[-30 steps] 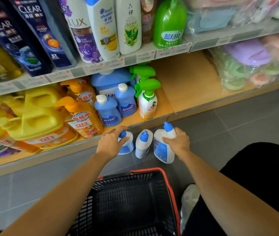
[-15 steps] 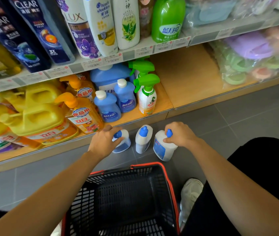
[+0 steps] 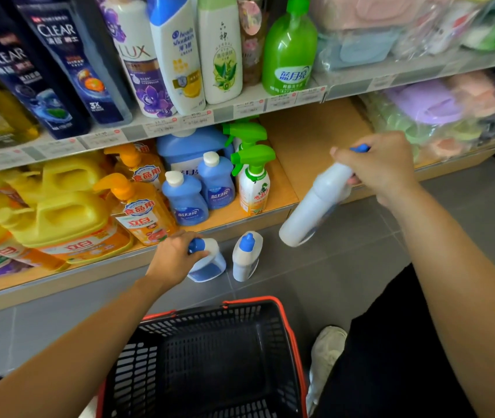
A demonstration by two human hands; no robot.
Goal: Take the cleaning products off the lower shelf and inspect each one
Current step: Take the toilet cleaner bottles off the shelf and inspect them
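Head view: R hand [image 3: 382, 167] has its fingers curled tight round the neck of a white bottle [image 3: 312, 206]. The blue cap tip pokes out above the knuckles. The body hangs below-left of the fingers, tilted, base clear of the floor, in front of a bare stretch of the lower shelf [image 3: 309, 137]. The label is motion-blurred and can't be read.

L hand [image 3: 174, 257] has fingers + thumb wrapped over the cap and neck of a 2nd bottle [image 3: 210, 263] on the floor tiles, just under the fingers. It looks tipped a bit; can't tell if the base is flat. A 3rd bottle [image 3: 246, 256] stands upright on the floor just right of the L fingers, between both hands, untouched. The basket [image 3: 297, 342] sits near the wrists, on the person's side.

Step, prob.: inspecting the R-hand bottle, w/ the L-hand bottle queued. Next move calls for a wrist roll to bring the label up toward the eyes. A neck-only grip lets the body swing, so go slow or free the L hand to support the base.

Blue bottles [image 3: 186, 197] and a green sprayer [image 3: 253, 182] sit on the shelf beyond the L fingertips, not yet taken.
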